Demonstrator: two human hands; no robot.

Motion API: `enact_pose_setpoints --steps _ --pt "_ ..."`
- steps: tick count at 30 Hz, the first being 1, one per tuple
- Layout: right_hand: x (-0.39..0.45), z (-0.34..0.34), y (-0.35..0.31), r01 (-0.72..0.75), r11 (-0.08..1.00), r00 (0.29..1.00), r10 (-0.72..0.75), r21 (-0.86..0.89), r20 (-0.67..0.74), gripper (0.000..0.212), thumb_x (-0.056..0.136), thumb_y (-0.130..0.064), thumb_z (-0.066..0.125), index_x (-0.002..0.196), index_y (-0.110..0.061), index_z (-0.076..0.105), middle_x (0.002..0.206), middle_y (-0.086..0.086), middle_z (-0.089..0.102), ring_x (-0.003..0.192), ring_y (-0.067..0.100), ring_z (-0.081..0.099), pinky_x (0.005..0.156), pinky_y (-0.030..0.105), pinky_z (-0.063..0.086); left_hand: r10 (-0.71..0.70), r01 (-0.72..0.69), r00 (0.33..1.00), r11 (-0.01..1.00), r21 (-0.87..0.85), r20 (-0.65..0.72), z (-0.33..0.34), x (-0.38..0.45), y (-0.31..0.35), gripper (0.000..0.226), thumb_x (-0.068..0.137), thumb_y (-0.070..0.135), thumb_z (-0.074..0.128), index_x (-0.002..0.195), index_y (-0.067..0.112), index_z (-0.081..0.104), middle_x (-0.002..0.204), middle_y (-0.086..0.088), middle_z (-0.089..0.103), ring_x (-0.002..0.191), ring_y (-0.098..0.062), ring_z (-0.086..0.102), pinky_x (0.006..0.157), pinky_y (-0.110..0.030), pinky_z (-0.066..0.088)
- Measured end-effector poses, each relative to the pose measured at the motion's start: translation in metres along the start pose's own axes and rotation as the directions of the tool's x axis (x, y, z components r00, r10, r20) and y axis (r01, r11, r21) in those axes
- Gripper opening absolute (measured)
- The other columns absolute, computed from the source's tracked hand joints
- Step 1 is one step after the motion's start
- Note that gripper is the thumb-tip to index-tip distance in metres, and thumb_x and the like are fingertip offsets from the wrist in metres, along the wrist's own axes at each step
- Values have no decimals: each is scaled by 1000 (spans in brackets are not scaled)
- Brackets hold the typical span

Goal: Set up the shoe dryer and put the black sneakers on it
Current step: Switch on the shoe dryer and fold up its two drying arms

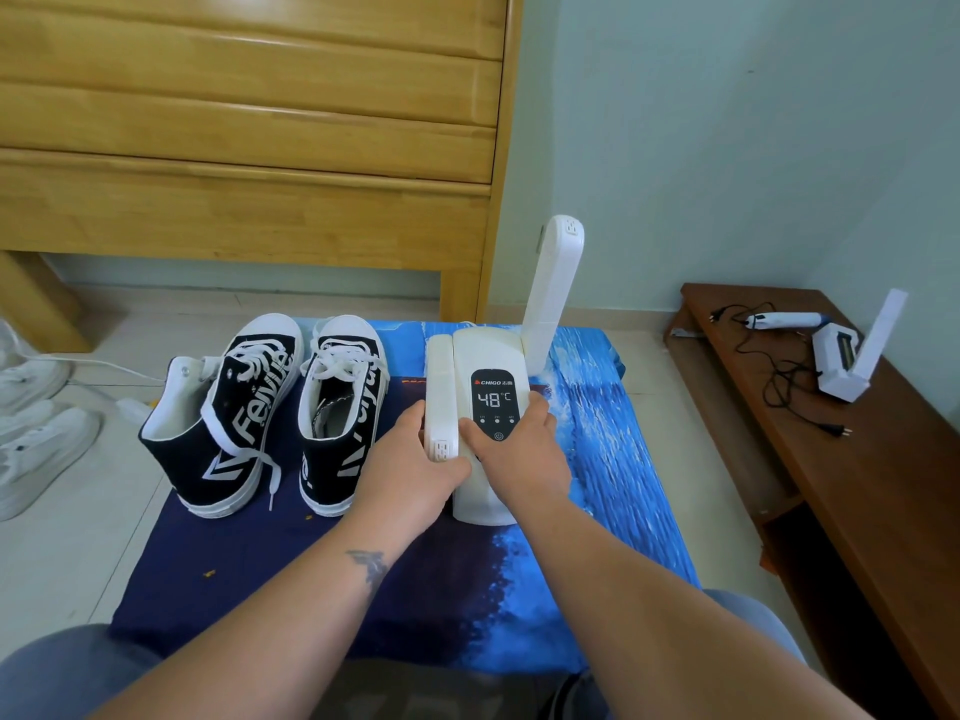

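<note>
The white shoe dryer (488,356) lies on a blue patterned mat (613,433); its black panel reads 48°C. Its right arm (553,283) stands raised and its left arm (440,387) lies folded flat along the body. My left hand (410,470) grips the near end of the folded left arm. My right hand (524,449) holds the dryer's body at the lower part of the panel. Two black high-top sneakers with white laces, one (228,413) and the other (340,407), stand side by side on the mat to the left of the dryer.
A wooden bed frame (249,137) rises behind the mat. A brown bench (852,459) on the right carries a second white dryer (852,361), a black cord and a small white tool. White sneakers (36,433) lie on the tiled floor at far left.
</note>
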State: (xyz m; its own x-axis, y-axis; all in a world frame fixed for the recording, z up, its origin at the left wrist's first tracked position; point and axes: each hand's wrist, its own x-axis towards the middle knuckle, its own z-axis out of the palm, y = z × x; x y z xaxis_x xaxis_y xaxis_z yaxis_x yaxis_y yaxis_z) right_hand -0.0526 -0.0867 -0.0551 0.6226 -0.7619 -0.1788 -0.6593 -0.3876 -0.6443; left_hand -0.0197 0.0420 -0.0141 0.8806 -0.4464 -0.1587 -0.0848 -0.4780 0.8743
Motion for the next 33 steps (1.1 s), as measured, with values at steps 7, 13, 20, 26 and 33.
enact_pose_setpoints --steps 7,13,20,26,33 --pt "-1 -1 -1 12 1000 1000 -12 -2 -8 92 74 -66 62 144 -20 24 132 3 47 112 29 58 82 42 47 21 -21 1000 999 44 -15 -3 0 1 33 72 20 65 102 32 59 80 5 68 72 -10 62 59 -29 51" --pt "0 -1 -1 17 1000 1000 -17 4 -8 91 75 -66 62 144 -20 24 132 3 47 112 30 58 80 41 46 53 -48 997 992 113 -47 -5 0 4 29 71 30 64 100 35 58 77 9 67 69 -3 60 60 -27 50" --pt "0 -1 -1 -1 1000 1000 1 16 8 93 74 -67 63 144 -21 23 133 2 47 114 31 57 82 42 45 66 -59 997 990 127 -50 -9 0 11 28 69 32 64 97 33 60 77 9 68 72 -6 62 67 -35 54" --pt "0 0 0 -2 1000 1000 2 24 5 92 72 -68 63 143 -22 25 132 1 47 114 29 57 82 41 45 61 -54 997 989 141 -45 -11 1 19 30 71 27 65 100 31 62 79 7 68 74 -9 62 69 -34 53" --pt "0 0 1 -7 999 1000 6 32 16 93 73 -67 64 144 -22 24 133 2 46 114 30 57 78 39 42 43 -37 998 985 166 -35 -15 5 24 31 69 28 65 100 29 62 82 7 68 79 -15 63 75 -41 54"
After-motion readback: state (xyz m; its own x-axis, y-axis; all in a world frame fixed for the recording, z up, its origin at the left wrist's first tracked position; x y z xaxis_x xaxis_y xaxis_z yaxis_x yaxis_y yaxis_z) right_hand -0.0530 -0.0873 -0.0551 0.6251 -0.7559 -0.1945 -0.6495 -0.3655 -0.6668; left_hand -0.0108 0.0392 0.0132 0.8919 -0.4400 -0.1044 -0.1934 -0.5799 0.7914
